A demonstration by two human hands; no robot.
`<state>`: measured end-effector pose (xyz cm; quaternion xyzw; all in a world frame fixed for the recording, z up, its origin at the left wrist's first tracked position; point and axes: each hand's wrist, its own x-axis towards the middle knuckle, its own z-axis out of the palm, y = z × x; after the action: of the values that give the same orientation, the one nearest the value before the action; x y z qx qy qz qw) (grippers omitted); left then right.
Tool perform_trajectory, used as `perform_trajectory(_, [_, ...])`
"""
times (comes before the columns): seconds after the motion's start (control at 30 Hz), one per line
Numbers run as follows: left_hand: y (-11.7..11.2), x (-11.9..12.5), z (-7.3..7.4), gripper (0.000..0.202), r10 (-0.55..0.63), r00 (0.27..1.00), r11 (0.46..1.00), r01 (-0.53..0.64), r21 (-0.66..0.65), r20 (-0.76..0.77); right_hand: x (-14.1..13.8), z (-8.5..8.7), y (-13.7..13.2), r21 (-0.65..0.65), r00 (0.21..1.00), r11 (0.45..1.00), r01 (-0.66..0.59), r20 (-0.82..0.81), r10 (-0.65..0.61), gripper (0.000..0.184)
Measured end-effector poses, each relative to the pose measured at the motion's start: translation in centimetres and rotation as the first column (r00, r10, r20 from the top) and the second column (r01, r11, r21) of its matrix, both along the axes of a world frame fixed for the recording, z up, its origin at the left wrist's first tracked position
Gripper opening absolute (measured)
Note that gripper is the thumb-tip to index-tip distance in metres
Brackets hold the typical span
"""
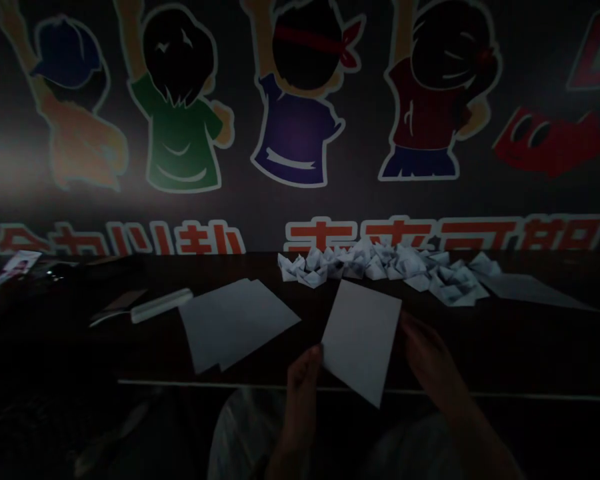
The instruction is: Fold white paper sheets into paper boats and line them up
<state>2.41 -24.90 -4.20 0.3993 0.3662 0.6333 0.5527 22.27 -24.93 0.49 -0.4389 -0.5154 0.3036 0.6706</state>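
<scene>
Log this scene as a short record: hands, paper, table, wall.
Left hand: gripping the lower left edge of a blank paper sheet
Right hand: at that sheet's right edge; grip unclear in the dim light
Pile: folded paper boats along the far side of the dark table
Loose paper: overlapping paper sheets left of the hands; a flat paper sheet at far right
Other: white bar left of the overlapping sheets
Wall: mural of cartoon figures above red lettering
</scene>
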Motion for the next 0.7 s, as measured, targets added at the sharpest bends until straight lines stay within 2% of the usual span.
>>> perform_trajectory(0.07, [0.2, 0.0, -0.1, 0.041, -0.056, 0.997, 0.998, 0.058, 0.039, -0.056, 0.3, -0.1, 0.2, 0.007, 0.999, 0.999, 0.033, 0.038, -0.034, 0.030])
perform_trajectory(0.13, [0.6, 0.0, -0.1, 0.042, -0.056, 0.991, 0.994, 0.066, 0.087, -0.119, 0.5, -0.2, 0.5, -0.012, 0.997, 0.999, 0.046, 0.069, -0.045, 0.029])
perform_trajectory(0.27, [1.0, 0.4, 0.5, 0.054, 0.140, 0.970, 0.967, -0.090, 0.240, -0.201, 0.7, -0.1, 1.5, -0.003, 0.954, 0.992, 0.125, 0.275, -0.119, 0.028])
perform_trajectory(0.3, [1.0, 0.7, 0.9, 0.058, 0.164, 0.958, 0.954, -0.093, 0.287, -0.235, 0.6, 0.0, 1.6, 0.015, 0.929, 0.990, 0.141, 0.343, -0.138, 0.027])
perform_trajectory(0.37, [0.8, 1.5, 1.9, 0.062, 0.158, 0.931, 0.927, -0.025, 0.375, -0.329, 0.2, 0.3, 1.8, 0.052, 0.876, 0.988, 0.144, 0.457, -0.151, 0.024])
perform_trajectory(0.43, [0.8, 2.5, 3.1, 0.070, 0.096, 0.898, 0.889, 0.117, 0.443, -0.430, -0.5, 0.7, 1.7, 0.075, 0.835, 0.993, 0.096, 0.537, -0.122, 0.023])
perform_trajectory(0.53, [1.5, 3.8, 4.5, 0.094, 0.088, 0.825, 0.813, 0.264, 0.519, -0.558, -1.4, 1.5, 1.5, 0.092, 0.805, 0.995, 0.038, 0.587, -0.085, 0.023])
perform_trajectory(0.6, [2.5, 4.3, 4.9, 0.102, 0.106, 0.792, 0.789, 0.302, 0.536, -0.602, -1.6, 1.8, 1.5, 0.104, 0.813, 0.994, 0.029, 0.575, -0.084, 0.024])
perform_trajectory(0.7, [4.1, 4.1, 4.7, 0.104, 0.155, 0.749, 0.776, 0.311, 0.548, -0.645, -1.3, 2.1, 1.9, 0.081, 0.845, 0.996, 0.029, 0.531, -0.068, 0.025])
